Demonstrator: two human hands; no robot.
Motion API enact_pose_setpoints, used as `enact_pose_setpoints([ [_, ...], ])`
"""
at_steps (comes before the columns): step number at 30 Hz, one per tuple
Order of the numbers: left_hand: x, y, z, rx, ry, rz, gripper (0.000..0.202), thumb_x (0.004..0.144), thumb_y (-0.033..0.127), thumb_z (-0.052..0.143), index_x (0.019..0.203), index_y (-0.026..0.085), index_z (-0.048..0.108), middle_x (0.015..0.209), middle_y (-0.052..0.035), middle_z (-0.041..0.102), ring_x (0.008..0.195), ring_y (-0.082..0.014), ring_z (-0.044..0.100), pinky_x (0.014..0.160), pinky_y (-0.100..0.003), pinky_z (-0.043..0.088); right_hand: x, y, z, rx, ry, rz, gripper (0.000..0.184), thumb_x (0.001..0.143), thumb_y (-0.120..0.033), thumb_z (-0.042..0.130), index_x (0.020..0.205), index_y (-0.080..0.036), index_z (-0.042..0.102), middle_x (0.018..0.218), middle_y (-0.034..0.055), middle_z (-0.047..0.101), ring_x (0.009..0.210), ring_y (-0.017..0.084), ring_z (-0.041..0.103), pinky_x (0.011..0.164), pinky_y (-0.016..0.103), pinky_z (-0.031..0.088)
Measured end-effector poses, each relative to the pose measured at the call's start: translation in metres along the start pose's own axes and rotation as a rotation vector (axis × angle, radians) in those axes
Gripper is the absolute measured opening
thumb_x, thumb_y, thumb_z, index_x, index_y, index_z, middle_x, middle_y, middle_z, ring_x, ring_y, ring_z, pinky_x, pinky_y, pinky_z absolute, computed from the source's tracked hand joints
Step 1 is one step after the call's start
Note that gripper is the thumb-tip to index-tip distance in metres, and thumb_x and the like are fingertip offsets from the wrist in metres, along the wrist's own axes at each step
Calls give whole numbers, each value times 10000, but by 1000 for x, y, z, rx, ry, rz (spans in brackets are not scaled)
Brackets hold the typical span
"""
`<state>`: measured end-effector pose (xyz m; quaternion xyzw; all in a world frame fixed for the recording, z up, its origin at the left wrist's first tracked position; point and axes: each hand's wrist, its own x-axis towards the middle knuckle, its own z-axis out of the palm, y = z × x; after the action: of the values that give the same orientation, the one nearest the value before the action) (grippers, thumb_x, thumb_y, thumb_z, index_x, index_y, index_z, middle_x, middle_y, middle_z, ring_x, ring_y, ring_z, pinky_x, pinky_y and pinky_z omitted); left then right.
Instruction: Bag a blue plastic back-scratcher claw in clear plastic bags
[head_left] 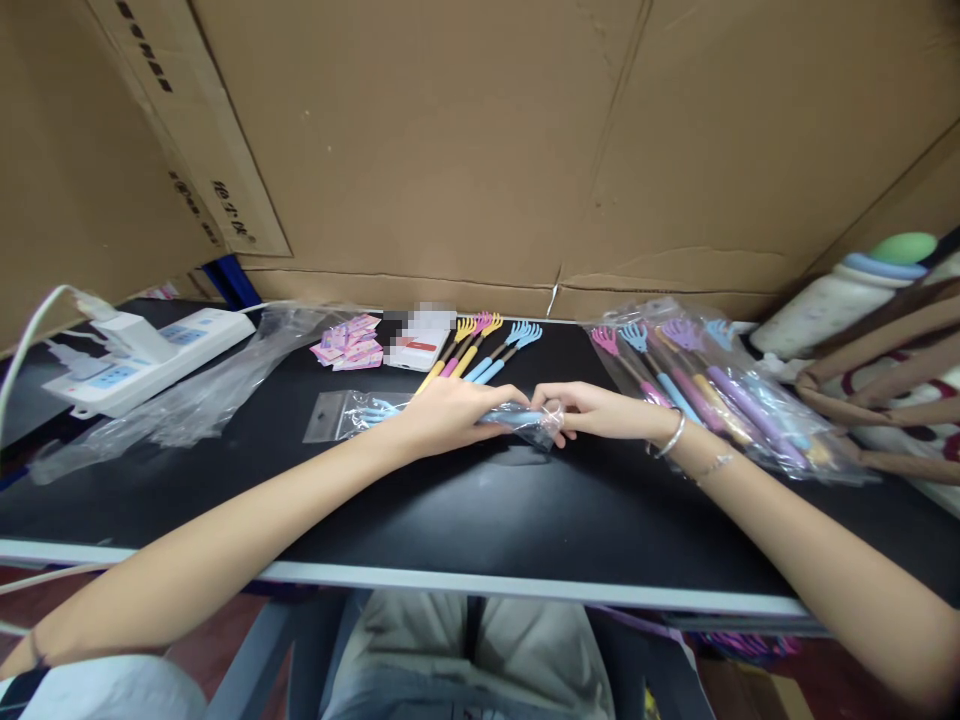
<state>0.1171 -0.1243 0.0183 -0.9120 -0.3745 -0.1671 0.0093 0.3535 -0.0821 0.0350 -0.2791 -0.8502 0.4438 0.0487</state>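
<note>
Gripping the blue scratcher [379, 411] in its clear bag [328, 417] around the middle with the left hand [448, 406]; pinching the bag's right end with the right hand [589, 410]. Runs crosswise near the middle of the tabletop [480, 520], claws to the left, handle to the right. Has loose scratchers [468, 354] just beyond, claws away, near ends hidden behind the left hand. Farther left, has cards [349, 343], loose plastic [225, 385] and a power strip [161, 362]; to the right, bagged scratchers [716, 395] and a bottle [832, 300]. Set on black, backed by cardboard [450, 150].
</note>
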Motion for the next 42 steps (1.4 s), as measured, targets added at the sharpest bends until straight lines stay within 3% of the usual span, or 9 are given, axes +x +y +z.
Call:
enact_pose_setpoints([
  [5,0,0,2,-2,3,-20,288,898,430,516,1161,317,548,945,29,713,833,-159,654,668,-217,400,1,1,0,21,39,18,323,878,-475,512,911,-154,531,680,11,600,618,118,526,590,251,419],
  [20,0,0,3,38,19,-24,295,888,433,518,1155,311,550,910,32,708,786,-146,662,608,-204,376,1,5,-6,64,-37,20,280,899,-412,513,958,-139,530,721,28,629,635,113,537,598,248,420],
  [29,2,1,-4,2,-59,-55,453,877,533,473,1258,287,460,1110,-3,672,1000,-192,638,733,-246,423,0,13,-14,163,-9,55,372,884,-502,512,965,-139,502,736,48,669,603,102,549,562,231,426],
  [35,1,-1,-8,26,-92,-88,521,834,550,520,1286,305,435,1013,16,694,918,-198,661,670,-235,408,0,16,-15,209,62,69,408,847,-548,546,936,-152,494,714,33,664,570,99,564,554,236,449],
  [42,1,-3,-4,106,-43,-70,425,870,485,519,1258,317,472,937,24,705,820,-175,674,600,-217,366,1,19,-14,207,38,37,316,782,-429,664,812,-156,508,700,3,633,591,95,572,545,218,441],
])
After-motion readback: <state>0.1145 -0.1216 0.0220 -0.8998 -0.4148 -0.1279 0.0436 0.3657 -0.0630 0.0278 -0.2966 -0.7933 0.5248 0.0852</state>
